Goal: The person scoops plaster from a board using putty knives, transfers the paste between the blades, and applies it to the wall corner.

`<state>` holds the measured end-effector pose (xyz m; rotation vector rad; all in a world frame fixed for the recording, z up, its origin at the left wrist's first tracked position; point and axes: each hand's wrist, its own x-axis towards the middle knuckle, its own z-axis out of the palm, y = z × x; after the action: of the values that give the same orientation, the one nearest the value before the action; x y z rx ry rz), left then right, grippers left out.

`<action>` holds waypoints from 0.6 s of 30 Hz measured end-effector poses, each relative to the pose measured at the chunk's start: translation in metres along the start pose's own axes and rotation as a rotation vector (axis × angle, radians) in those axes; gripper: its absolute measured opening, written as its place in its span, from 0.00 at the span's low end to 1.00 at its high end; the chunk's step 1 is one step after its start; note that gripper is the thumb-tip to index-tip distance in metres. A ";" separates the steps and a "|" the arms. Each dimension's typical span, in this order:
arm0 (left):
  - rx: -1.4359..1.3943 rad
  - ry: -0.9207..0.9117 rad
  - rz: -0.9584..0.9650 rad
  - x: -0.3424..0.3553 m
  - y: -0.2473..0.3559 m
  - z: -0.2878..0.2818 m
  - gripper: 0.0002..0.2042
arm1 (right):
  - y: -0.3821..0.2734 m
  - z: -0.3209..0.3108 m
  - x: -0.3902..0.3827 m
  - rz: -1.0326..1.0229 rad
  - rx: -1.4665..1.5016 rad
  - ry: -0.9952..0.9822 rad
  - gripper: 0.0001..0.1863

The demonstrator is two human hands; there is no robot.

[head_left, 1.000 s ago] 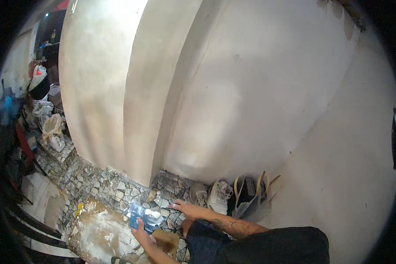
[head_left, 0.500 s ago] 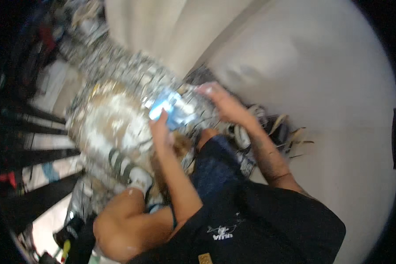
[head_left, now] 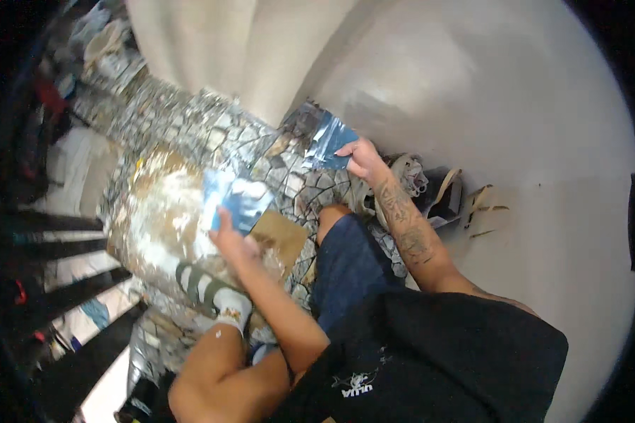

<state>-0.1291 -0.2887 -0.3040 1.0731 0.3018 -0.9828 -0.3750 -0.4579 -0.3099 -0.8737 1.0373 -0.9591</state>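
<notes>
My left hand (head_left: 234,238) is closed on the near edge of a wide, shiny metal spreader blade (head_left: 237,200); its thumb lies on the face. The blade reflects blue and white light and is tilted above a white-smeared board. Farther right, my right hand (head_left: 362,158) grips a second, similar shiny metal spreader blade (head_left: 329,143) by its right edge, with the thumb on top. This one is held above the stone-patterned floor, near the foot of the wall. The two blades are apart, and any handles are hidden.
A brown board with white smears (head_left: 164,204) lies at left, beside a brown square piece (head_left: 281,236). A bag (head_left: 410,176) leans by the pale wall (head_left: 515,141) at right. Dark bars (head_left: 70,310) stand at lower left. The floor (head_left: 222,134) has a stone pattern.
The hands have moved apart: the left went left with its blade. My right hand, reaching with fingers extended before, now grips a second blade.
</notes>
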 end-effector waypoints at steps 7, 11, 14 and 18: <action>-0.125 -0.356 0.050 0.016 -0.014 0.020 0.20 | -0.025 0.001 0.023 0.121 0.653 0.186 0.15; -0.043 -0.427 -0.014 0.001 0.018 0.072 0.20 | -0.017 0.018 0.007 0.152 0.289 0.307 0.29; 0.010 -0.555 -0.052 0.000 0.065 0.097 0.20 | -0.037 0.040 -0.023 0.231 0.270 -0.008 0.33; 0.231 -0.789 -0.158 -0.017 0.119 0.124 0.20 | -0.053 0.045 -0.039 0.374 0.049 0.038 0.34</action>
<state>-0.0731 -0.3700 -0.1616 0.7930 -0.3865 -1.5256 -0.3522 -0.4333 -0.2377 -0.5942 1.1553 -0.6836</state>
